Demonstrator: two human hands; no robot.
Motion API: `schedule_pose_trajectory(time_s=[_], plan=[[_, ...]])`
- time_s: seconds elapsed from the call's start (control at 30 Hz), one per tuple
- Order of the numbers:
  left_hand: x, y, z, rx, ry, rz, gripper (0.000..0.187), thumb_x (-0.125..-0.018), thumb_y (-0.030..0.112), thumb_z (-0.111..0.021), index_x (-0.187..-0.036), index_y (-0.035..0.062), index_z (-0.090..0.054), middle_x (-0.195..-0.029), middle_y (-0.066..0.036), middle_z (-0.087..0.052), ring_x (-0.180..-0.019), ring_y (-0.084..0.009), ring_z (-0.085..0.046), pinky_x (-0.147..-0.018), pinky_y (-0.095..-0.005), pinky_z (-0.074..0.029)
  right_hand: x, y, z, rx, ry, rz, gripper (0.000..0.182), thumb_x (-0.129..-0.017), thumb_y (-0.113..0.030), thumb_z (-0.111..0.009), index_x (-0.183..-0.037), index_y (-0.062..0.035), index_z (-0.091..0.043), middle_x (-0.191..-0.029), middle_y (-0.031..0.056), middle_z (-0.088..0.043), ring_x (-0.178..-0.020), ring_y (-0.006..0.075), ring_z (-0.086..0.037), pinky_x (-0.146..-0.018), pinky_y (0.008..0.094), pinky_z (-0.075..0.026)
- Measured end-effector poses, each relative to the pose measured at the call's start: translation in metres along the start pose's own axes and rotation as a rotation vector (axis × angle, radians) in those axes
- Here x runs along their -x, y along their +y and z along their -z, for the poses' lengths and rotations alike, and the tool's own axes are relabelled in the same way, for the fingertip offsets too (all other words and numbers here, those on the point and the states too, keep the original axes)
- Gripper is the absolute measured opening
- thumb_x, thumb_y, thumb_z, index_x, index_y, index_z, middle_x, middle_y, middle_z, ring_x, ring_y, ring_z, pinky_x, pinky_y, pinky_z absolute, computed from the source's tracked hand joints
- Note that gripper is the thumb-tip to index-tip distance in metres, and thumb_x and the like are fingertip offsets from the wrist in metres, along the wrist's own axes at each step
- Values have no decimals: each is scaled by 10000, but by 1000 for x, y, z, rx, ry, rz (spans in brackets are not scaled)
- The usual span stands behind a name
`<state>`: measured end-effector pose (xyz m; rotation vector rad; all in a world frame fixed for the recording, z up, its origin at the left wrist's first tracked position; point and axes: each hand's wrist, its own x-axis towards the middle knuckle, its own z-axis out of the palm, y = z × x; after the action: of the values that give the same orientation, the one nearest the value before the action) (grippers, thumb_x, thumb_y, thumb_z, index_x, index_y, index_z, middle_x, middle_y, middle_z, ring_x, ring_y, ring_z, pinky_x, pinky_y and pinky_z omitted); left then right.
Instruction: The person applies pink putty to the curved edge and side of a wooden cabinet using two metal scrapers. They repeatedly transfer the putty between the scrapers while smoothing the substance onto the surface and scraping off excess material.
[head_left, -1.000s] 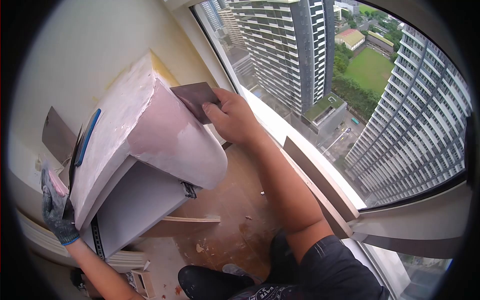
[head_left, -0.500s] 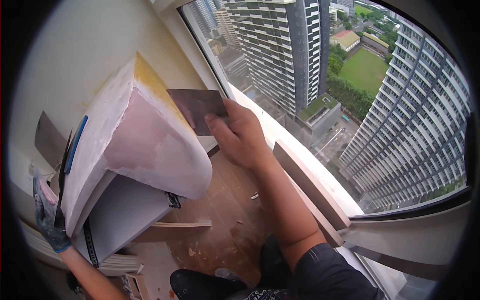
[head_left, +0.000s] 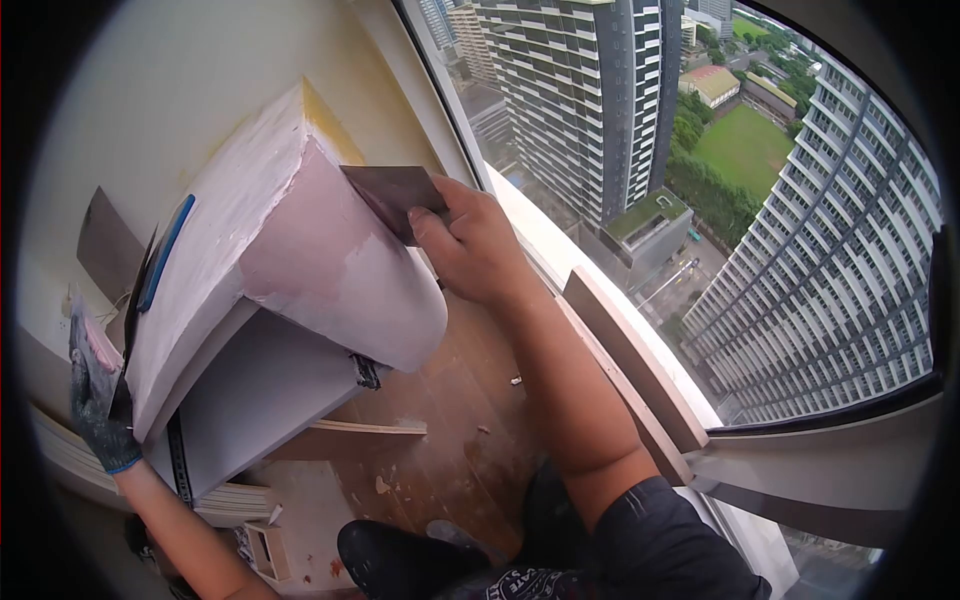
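My right hand (head_left: 470, 240) is bare and pinches a thin dark rectangular scraper blade (head_left: 385, 190). The blade's edge lies against the far upper edge of a curved box-like piece (head_left: 350, 270) coated in white and pink putty. At far left, my left hand (head_left: 100, 425) wears a dark grey glove with a blue cuff. Its fingers close around a flat plate (head_left: 82, 330) carrying a lump of pink putty (head_left: 102, 345). Just right of this hand, a wide dark blade with a blue strip (head_left: 168, 255) stands along the coated piece's left side.
Below the coated piece is a grey panel (head_left: 280, 390) with black metal slides. A dark sheet (head_left: 108, 245) leans by the wall. Large windows with a pale sill (head_left: 640, 370) run along the right. Debris lies on the brown wooden floor (head_left: 450, 420).
The view has shifted slightly, moving the coated piece right in frame. The scraper blade has come closer against the piece's pink face, and my right hand is tilted a little differently.
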<state>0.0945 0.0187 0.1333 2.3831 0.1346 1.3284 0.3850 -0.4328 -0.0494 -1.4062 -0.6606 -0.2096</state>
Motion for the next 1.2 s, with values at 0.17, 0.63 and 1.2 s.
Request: schedule_pose_trajectory(time_s=[0.17,0.63,1.2], plan=[[1,36,-26,584,112,315,463,-1011,149,-474,-1427,-55,-469,-1467,-134,-492,-1347,-240,-464,-1159,-379,-325,25,-20,-9,114,76,134,248,-846,-104,-591,-1061,4,-647,-908,222,-665,-857,410,-629,-756,460,-491],[2,57,-38,943,138,511,489,-1020,210,-443,-1444,-35,-451,-1463,-126,-491,-1335,-242,-487,-1140,-371,-374,101,-58,-88,470,405,378,569,-715,-5,-662,-1280,10,-596,-1220,236,-650,-1088,365,-652,-925,411,-530],[1,61,-43,1011,168,571,493,-974,202,-498,-1417,-11,-476,-1388,-161,-539,-1265,-292,-548,-1056,-433,-481,87,-69,-63,437,348,247,462,-821,1,-593,-1283,22,-587,-1078,239,-683,-964,335,-687,-845,397,-535]])
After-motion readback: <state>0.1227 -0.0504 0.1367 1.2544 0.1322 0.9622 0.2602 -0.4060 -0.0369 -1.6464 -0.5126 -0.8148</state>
